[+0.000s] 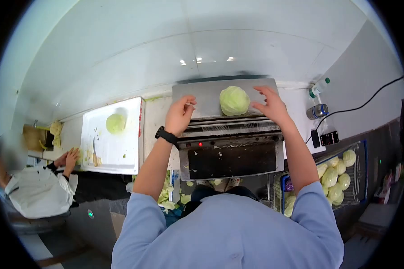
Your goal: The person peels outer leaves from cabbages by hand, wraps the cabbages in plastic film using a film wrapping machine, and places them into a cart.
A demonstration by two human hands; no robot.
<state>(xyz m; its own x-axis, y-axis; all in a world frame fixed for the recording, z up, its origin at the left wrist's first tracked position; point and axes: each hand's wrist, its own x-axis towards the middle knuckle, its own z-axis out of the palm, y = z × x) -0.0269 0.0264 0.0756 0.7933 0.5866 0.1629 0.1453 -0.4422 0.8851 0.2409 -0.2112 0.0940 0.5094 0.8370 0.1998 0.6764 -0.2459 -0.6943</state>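
Observation:
A pale green cabbage (234, 100) sits on the flat metal top of a wrapping machine (202, 96), between my two hands. My right hand (272, 106) is just to its right, thumb and fingers apart, holding nothing. To the left, farther from the cabbage, my left hand (179, 116) hovers over the machine's left side. Its fingers are loosely bent and apart, with nothing visible in them. Clear film (224, 127) stretches across the rollers in front of the cabbage. A red light (200, 144) glows on the machine's front.
On the left, a white tray (132, 134) holds another cabbage (116, 123) and a knife (94, 154). A co-worker (42, 190) stands beyond it. A wire cart of cabbages (331, 177) is at right, below bottles (317, 111), a phone (329, 138) and a black cable (368, 104). Leaves (168, 193) lie below.

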